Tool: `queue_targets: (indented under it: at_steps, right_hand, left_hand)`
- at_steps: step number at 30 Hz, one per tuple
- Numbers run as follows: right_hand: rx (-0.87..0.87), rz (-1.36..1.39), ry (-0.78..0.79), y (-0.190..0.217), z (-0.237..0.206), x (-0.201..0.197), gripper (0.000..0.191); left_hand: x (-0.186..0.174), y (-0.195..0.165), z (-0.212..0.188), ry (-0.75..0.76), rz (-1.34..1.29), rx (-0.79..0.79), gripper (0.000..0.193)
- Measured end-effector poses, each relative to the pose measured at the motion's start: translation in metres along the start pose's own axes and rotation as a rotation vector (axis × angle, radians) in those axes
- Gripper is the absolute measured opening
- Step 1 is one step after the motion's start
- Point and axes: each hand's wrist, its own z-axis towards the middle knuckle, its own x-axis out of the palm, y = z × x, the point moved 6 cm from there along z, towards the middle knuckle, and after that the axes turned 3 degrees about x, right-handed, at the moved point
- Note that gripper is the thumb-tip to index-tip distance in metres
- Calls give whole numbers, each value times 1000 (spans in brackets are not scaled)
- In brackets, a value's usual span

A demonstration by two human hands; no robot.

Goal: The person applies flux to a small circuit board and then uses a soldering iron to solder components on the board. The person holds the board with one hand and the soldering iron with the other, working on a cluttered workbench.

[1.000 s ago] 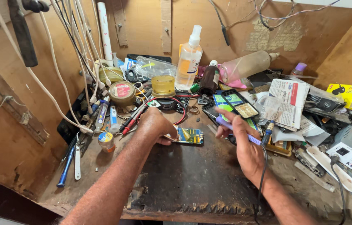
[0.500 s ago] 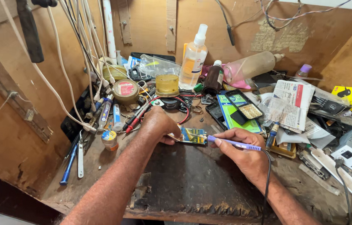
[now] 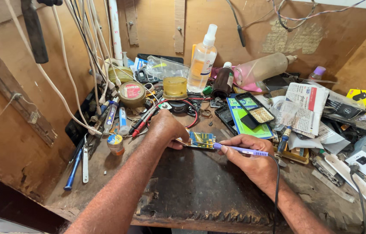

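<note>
The small circuit board (image 3: pixel 201 139) lies flat on the dark mat (image 3: pixel 200 186) at the middle of the tabletop (image 3: pixel 105 173). The left hand (image 3: pixel 165 128) rests on the board's left edge, fingers curled down and pressed against it to pin it. A second ago the right hand (image 3: pixel 252 158) was off to the board's right, the purple soldering iron (image 3: pixel 239 150) lifted clear; now the fingers pinch the iron like a pen and its tip sits at the board's right edge, so heat seems about to meet, or already meets, a joint there. Whether the tip truly touches cannot be told.

Behind the board stands a small jar of yellow paste (image 3: pixel 174 86), lid off, and left of that a round tin (image 3: pixel 132 93) with a red-labelled lid closed. Further back a clear spray bottle (image 3: pixel 203 60) holds a pale orange liquid, about half full, beside a dark brown bottle (image 3: pixel 223 80), capped. Right of the board a black tray (image 3: pixel 254 109) holds a small pale gridded part. Left of the board a little capped pot (image 3: pixel 115 144) stands upright.
</note>
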Motion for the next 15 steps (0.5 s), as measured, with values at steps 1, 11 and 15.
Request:
queue_targets:
  at_steps: [1,11,15]
  right_hand:
    - [2,-1,-2,-1,0,0,18]
    - [27,-29,-17,-2,0,-1,18]
    - [4,-9,-19,-2,-1,-1,19]
  left_hand:
    - [0,0,0,0,-11,9,68]
    - [0,-1,-3,-7,-75,25,74]
    - [0,0,-4,8,-82,50,72]
